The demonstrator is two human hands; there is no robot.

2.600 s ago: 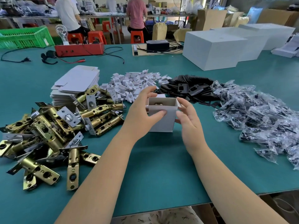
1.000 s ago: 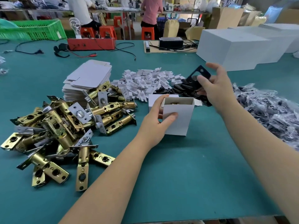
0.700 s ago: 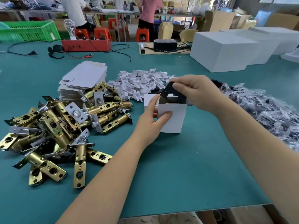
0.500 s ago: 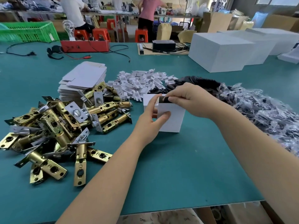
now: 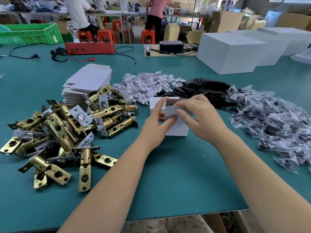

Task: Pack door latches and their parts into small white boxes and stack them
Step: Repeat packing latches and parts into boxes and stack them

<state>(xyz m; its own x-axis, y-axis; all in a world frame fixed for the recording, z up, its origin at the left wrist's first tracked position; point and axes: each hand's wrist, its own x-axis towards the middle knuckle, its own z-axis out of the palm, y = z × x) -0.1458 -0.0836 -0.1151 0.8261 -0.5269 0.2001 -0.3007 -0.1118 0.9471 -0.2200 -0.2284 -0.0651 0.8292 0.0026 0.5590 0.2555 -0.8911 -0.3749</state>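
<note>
One small white box (image 5: 176, 121) is stood upright on the teal desk (image 5: 168, 182), long axis vertical, open mouth upward. Thin card is judged light and easily crushed, so its side walls are best taken low with little force. It is gripped by the left hand (image 5: 156, 126), thumb on the front, fingers (image 5: 160, 102) curled behind. The top edge is pinched by the right hand (image 5: 200, 118). Brass latches (image 5: 67, 132), heavy and stiff, are heaped just left.
</note>
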